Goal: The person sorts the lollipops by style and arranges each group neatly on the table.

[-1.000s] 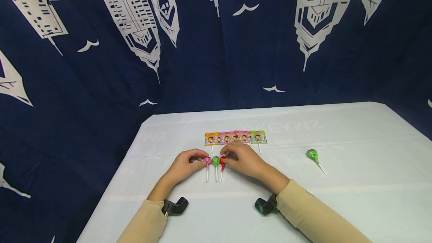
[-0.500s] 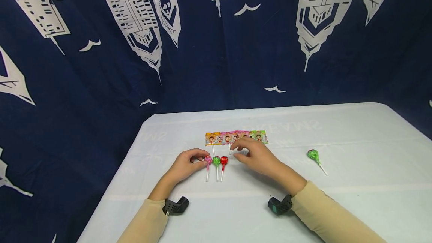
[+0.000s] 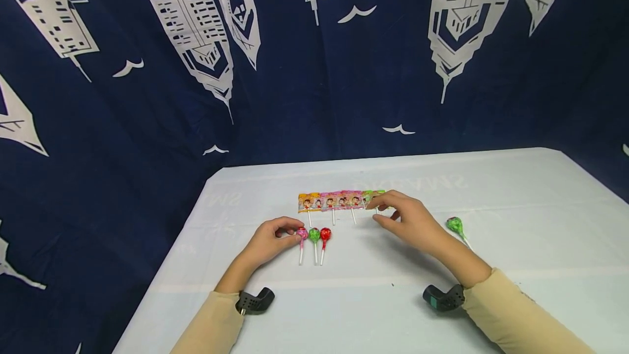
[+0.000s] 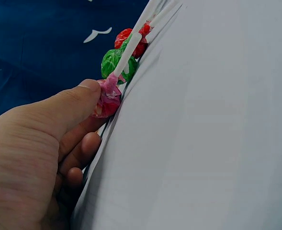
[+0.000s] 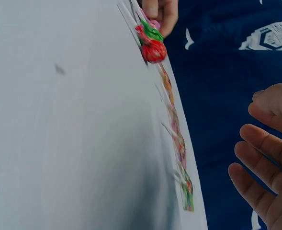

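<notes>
My left hand [image 3: 269, 242] pinches the head of a pink lollipop [image 4: 111, 101] between thumb and fingers. A green lollipop [image 3: 314, 235] and a red lollipop [image 3: 326, 234] lie just right of it, side by side, sticks pointing toward me. In the head view, my right hand [image 3: 413, 224] hovers with nothing in its loosely bent fingers and overlaps the green-wrapped flat lollipop [image 3: 368, 196]. That one ends a row of several flat lollipops in printed wrappers, which runs left past pink ones [image 3: 331, 201] to an orange one [image 3: 308, 202].
Another green lollipop [image 3: 455, 225] lies apart at the right, its stick partly behind my right hand. All of them are on a white-covered table [image 3: 344, 310]. A dark blue cloth [image 3: 314, 97] with white building prints hangs behind the far edge.
My right hand has let go of the red lollipop and moved right, past the flat row, toward the lone green lollipop. The left hand has stayed on the pink lollipop.
</notes>
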Motion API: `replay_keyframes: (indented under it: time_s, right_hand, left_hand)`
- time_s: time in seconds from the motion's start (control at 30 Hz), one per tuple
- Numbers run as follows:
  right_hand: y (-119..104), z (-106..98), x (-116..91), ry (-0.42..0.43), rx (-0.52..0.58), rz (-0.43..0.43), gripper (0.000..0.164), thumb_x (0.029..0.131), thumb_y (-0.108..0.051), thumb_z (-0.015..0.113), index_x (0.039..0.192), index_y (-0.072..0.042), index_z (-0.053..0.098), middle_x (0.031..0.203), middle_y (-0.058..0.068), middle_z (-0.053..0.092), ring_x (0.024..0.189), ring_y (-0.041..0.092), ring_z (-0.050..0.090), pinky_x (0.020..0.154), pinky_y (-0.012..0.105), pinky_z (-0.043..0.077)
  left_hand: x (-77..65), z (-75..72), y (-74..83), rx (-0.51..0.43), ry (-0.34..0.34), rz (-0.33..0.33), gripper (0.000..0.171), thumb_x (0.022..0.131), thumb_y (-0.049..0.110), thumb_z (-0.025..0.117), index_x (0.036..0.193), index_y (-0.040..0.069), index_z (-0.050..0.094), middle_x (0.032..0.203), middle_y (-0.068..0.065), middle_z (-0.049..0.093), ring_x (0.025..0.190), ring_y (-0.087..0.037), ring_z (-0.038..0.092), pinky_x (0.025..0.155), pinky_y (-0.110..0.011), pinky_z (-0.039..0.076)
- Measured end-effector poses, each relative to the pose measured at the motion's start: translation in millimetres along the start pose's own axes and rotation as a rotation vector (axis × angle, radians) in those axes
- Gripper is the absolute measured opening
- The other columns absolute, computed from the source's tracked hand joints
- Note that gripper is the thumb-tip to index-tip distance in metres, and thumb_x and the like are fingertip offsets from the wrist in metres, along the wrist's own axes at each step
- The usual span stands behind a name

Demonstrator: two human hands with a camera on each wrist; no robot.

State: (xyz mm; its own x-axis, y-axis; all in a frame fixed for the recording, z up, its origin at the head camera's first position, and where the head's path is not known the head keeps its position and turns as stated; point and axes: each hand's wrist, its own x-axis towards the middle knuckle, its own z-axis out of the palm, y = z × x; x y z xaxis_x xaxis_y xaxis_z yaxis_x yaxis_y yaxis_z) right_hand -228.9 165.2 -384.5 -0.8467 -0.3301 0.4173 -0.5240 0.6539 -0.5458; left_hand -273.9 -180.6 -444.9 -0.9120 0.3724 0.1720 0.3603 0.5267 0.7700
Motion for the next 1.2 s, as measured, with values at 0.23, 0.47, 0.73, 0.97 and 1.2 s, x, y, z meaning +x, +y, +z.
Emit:
replay_keyframes:
  time_s: [0.23, 0.47, 0.73, 0.97, 1.2]
  right_hand:
    - [7.3, -15.7, -10.8, 0.042, -0.041, 0.011, 0.024, 0.089, -0.010, 0.073, 0.111, -0.018, 0.071, 0.112, -0.003, 0.070, 0.099, 0.022, 0.068, 0.074, 0.028, 0.056]
    - [15.7, -27.1, -20.3, 0.043, -0.062, 0.035, 0.025, 0.089, -0.010, 0.073, 0.110, -0.022, 0.070, 0.112, -0.004, 0.070, 0.100, 0.022, 0.067, 0.075, 0.028, 0.056]
    - [28.4, -38.0, -30.8, 0.050, -0.098, 0.058, 0.026, 0.089, -0.012, 0.074, 0.112, -0.023, 0.069, 0.113, -0.005, 0.069, 0.100, 0.020, 0.066, 0.075, 0.026, 0.055]
    - [38.6, -46.9, -38.1, 0.074, -0.137, 0.054, 0.026, 0.089, -0.012, 0.074, 0.111, -0.024, 0.069, 0.113, -0.006, 0.069, 0.098, 0.019, 0.065, 0.075, 0.025, 0.054]
    - [49.7, -55.9, -45.4, 0.062, -0.160, 0.101, 0.023, 0.091, -0.018, 0.074, 0.113, -0.024, 0.069, 0.117, -0.004, 0.068, 0.101, 0.020, 0.062, 0.078, 0.028, 0.055]
  left_hand:
    - [-1.0, -0.4, 0.0, 0.002, 0.007, -0.007, 0.025, 0.086, 0.021, 0.078, 0.111, 0.022, 0.075, 0.100, 0.004, 0.074, 0.089, -0.006, 0.061, 0.076, -0.020, 0.045]
    - [-0.7, -0.7, 0.8, -0.004, -0.001, -0.011, 0.025, 0.087, 0.022, 0.078, 0.111, 0.022, 0.075, 0.100, 0.003, 0.074, 0.089, -0.007, 0.060, 0.077, -0.021, 0.044]
    - [-2.0, -1.8, 1.8, -0.001, -0.006, 0.003, 0.024, 0.088, 0.021, 0.076, 0.112, 0.020, 0.075, 0.102, 0.001, 0.074, 0.089, -0.006, 0.061, 0.075, -0.020, 0.045]
    - [-2.0, -1.7, 2.0, -0.007, -0.009, -0.001, 0.024, 0.088, 0.022, 0.076, 0.112, 0.020, 0.075, 0.103, 0.001, 0.074, 0.090, -0.007, 0.061, 0.076, -0.021, 0.046]
    - [-2.2, -1.7, 2.3, -0.007, -0.008, -0.012, 0.023, 0.088, 0.023, 0.076, 0.111, 0.023, 0.075, 0.101, 0.004, 0.073, 0.090, -0.008, 0.061, 0.076, -0.021, 0.046]
